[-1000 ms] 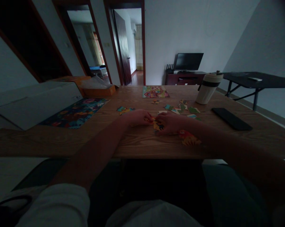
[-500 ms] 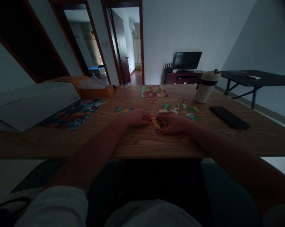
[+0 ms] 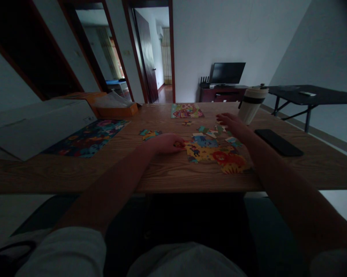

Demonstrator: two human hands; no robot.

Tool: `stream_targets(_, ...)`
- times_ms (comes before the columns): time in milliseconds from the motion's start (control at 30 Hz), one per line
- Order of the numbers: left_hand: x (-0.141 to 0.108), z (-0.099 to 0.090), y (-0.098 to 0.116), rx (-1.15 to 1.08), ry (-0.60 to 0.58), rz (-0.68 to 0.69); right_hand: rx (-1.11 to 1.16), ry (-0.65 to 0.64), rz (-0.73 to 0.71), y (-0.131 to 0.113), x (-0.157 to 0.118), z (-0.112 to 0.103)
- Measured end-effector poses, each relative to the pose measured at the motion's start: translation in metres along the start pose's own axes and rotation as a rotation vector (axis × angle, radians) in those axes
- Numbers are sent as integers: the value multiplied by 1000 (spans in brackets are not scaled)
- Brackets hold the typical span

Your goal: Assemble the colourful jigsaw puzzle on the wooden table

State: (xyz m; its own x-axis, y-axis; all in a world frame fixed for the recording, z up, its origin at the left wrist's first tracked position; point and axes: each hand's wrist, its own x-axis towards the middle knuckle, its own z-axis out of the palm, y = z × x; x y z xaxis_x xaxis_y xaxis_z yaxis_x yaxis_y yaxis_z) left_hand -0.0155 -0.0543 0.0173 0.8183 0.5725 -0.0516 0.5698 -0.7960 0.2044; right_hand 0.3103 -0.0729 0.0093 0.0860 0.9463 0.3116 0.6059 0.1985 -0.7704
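Observation:
A partly joined jigsaw [image 3: 216,154] with a lion and other animals lies on the wooden table [image 3: 167,173] in front of me. My left hand [image 3: 164,143] rests flat at its left edge, fingertips touching a small orange piece. My right hand [image 3: 229,121] is stretched farther out over several loose pieces [image 3: 212,132], fingers apart, with nothing visibly held. Two more loose pieces [image 3: 149,134] lie left of my left hand.
A tall cup with a dark band [image 3: 251,105] and a black phone [image 3: 278,142] sit at the right. A picture card [image 3: 186,110] lies at the far middle. A colourful puzzle board [image 3: 89,136], a white box [image 3: 37,125] and an orange box [image 3: 115,107] are at the left.
My right hand has lifted off the joined jigsaw and reached forward to the loose pieces near the cup, uncovering the lion picture. My left hand has stayed in place.

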Motion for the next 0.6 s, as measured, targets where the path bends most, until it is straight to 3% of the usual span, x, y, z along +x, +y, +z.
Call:
stream_targets(167, -1, -2, 0, 2, -13, -31, -379, -107, 213, 32, 12, -31)
stream_targets(367, -1, -2, -2, -10, -4, -23, -542, -310, 177, 46, 11, -29)
stream_targets(600, -2, -5, 3, -24, -32, -75, -645, -349, 177, 44, 11, -31)
